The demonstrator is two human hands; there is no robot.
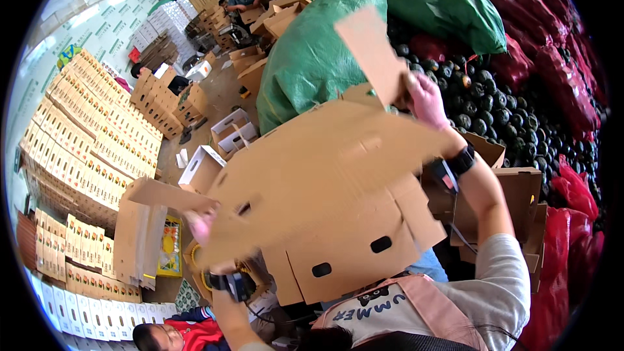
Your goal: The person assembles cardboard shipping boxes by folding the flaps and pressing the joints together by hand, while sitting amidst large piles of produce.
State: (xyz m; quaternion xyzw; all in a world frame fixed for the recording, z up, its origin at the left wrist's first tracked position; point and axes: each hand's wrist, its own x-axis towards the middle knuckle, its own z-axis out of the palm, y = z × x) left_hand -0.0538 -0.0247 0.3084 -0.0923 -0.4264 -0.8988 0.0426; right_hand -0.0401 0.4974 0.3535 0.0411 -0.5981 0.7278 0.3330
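Observation:
Between my hands is a flat brown cardboard box blank (305,169), blurred by motion and tilted up to the right. My left hand (203,221), in what looks like a pink glove, grips its left end beside a raised flap (159,195). My right hand (426,101), also in pink, is closed on the right end, where another flap (370,52) stands up. Beneath the moving blank, close to my body, lies a second cardboard sheet (351,253) with two dark oval hand holes. The upper sheet covers its far part.
Large green sacks (325,45) stand ahead, and dark green round produce (487,104) is heaped at right beside red mesh sacks (559,253). Stacked cartons (91,136) fill the left. A yellow crate (170,247) stands left; a person in red (188,335) is at lower left. Others sit farther back.

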